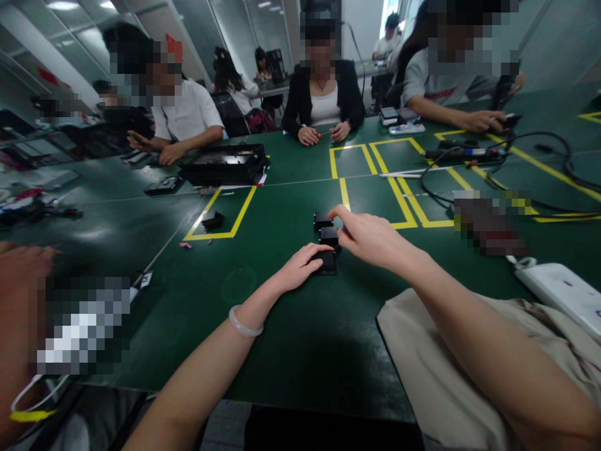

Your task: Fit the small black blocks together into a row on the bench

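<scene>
Three small black box-like pieces stand in a row on the green table in front of me: a far one point(322, 220), a middle one point(329, 235) and a flatter near one point(327, 265). My left hand point(300, 266), with a pale bangle on its wrist, has its fingers and thumb closed on the near piece and covers part of it. From the right, my right hand point(369, 237) reaches in with a bent index finger at the far piece. Its other fingers are curled against the right side of the middle piece, their tips partly hidden.
Yellow tape outlines point(370, 164) mark the green table point(291, 338). A black open case point(225, 164) and a small black part point(212, 220) lie left. Cables point(469, 202), a white power strip point(558, 285) and beige cloth point(422, 332) are at right. Co-workers sit opposite.
</scene>
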{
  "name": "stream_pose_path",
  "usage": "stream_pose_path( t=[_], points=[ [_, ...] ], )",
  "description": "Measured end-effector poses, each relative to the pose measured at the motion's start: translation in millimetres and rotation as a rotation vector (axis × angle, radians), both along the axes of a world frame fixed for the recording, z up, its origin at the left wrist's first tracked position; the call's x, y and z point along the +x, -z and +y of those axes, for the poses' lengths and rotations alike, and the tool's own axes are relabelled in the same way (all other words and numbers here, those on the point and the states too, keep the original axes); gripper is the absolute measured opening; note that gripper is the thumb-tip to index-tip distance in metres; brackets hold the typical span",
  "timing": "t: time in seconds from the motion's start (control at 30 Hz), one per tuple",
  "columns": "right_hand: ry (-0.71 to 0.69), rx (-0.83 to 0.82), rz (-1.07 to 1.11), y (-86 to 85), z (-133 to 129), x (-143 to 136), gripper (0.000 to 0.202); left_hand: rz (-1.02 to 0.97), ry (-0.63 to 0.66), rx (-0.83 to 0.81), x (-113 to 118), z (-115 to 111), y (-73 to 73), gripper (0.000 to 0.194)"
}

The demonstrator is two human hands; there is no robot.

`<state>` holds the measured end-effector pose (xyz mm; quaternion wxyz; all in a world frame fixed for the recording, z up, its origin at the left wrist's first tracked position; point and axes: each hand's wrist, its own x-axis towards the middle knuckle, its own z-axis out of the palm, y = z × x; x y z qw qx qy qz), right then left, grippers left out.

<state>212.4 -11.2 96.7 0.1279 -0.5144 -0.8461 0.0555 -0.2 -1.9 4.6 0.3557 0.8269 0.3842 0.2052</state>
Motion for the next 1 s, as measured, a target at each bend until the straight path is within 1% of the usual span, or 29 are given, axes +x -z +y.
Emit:
stream_pose_path(
  t=[0.1, 0.2, 0.33, 0.43, 0.5, 0.6, 0.67, 0.87, 1.0],
  points=[
    [0.027, 0.001, -0.023, 1.3, 1.9, -1.0, 0.028, 0.005, 0.003, -0.007, -0.2, -0.3, -0.6, 0.037],
    [0.047, 0.022, -0.062, 3.7, 3.7, -1.0, 0.028, 0.011, -0.005, -0.011, -0.1, -0.6, -1.0, 0.037],
    [-0.03, 0.037, -0.017, 5.6, 2.5, 0.6, 0.032, 0.009, -0.011, -0.004, -0.2, -0.1, -0.1, 0.036],
    [-0.058, 0.033, 0.026, 4.7, 1.5, 0.6, 0.029, 0.008, -0.009, 0.0, -0.6, 0.2, 0.9, 0.036],
    [-0.033, 0.021, 0.005, 3.3, 1.9, -0.3, 0.028, 0.007, -0.004, 0.0, -1.0, 0.2, 1.3, 0.037],
    [0.017, 0.011, -0.071, 1.4, 3.4, -1.6, 0.035, 0.005, 0.001, -0.002, -1.2, 0.1, 1.2, 0.037],
    [0.029, 0.017, -0.099, 0.9, 3.7, -1.8, 0.035, 0.008, -0.001, -0.004, -1.0, 0.2, 1.2, 0.037],
    [-0.019, 0.023, -0.021, 1.3, 1.0, -0.6, 0.033, 0.012, -0.003, 0.004, -1.0, 0.9, 2.4, 0.037],
    [0.004, -0.009, -0.026, 1.0, 2.0, -1.9, 0.031, 0.006, -0.004, 0.002, -2.1, 0.8, 3.1, 0.037]
  ],
)
